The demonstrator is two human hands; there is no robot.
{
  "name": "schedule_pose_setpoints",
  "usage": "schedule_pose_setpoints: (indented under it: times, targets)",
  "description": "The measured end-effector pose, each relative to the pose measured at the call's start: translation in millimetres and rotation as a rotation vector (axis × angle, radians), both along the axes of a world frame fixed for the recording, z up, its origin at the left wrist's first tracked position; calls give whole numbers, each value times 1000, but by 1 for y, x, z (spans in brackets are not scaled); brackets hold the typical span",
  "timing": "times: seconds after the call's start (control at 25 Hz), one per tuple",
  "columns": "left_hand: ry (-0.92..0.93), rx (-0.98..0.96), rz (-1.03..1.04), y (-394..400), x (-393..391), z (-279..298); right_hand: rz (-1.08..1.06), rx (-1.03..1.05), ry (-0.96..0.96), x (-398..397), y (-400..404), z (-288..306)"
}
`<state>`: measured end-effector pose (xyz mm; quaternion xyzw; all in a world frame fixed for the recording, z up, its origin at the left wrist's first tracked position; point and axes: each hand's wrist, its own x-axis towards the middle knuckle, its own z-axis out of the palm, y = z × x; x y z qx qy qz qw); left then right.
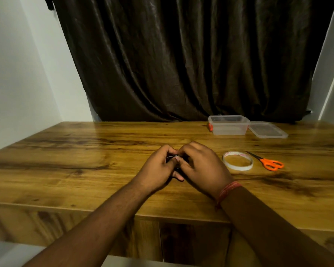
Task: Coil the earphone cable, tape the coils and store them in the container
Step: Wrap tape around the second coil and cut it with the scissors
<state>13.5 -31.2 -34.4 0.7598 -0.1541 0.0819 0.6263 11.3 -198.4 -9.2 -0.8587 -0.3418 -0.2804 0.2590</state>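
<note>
Earphone cable (171, 157) sits bunched between both hands above the wooden table (85, 151). Left hand (158, 168) and right hand (199, 166) both curl around it, fingertips pinching; a pale strip shows at the pinch, likely tape. Judged step: taping the coil. Tape roll (237, 160) and scissors (266, 161) lie right of the grip; open container (228, 125) and lid (267, 130) beyond it. Next: press wrap flat, then carry coil there.

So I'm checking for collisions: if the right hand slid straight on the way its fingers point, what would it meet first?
The right hand points left, so it likely meets the left hand first, already touching it around the dark earphone cable.
</note>
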Motion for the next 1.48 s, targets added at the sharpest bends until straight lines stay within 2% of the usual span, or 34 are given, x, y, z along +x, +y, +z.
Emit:
schedule_pose_setpoints:
  times: [0.12,0.28,0.64,0.84,1.0,1.2,1.48]
  targets:
    - [37,-34,2,1,-1,3,4,-9,-18,0,0,1]
    - [123,-175,-3,1,-4,8,51,-4,-27,-3,2,2]
    - [216,-334,-52,-1,-12,23,30,-143,-121,-1,4,-1]
    - [201,-312,-47,-1,-16,27,12,-181,-193,-3,5,-1]
    - [189,-339,-54,-1,-18,27,150,4,23,2,-1,-2]
    - [215,-369,-77,-1,-19,28,167,346,370,4,-8,-2]
    - [153,-241,-97,-8,-20,25,172,434,430,3,-4,0]
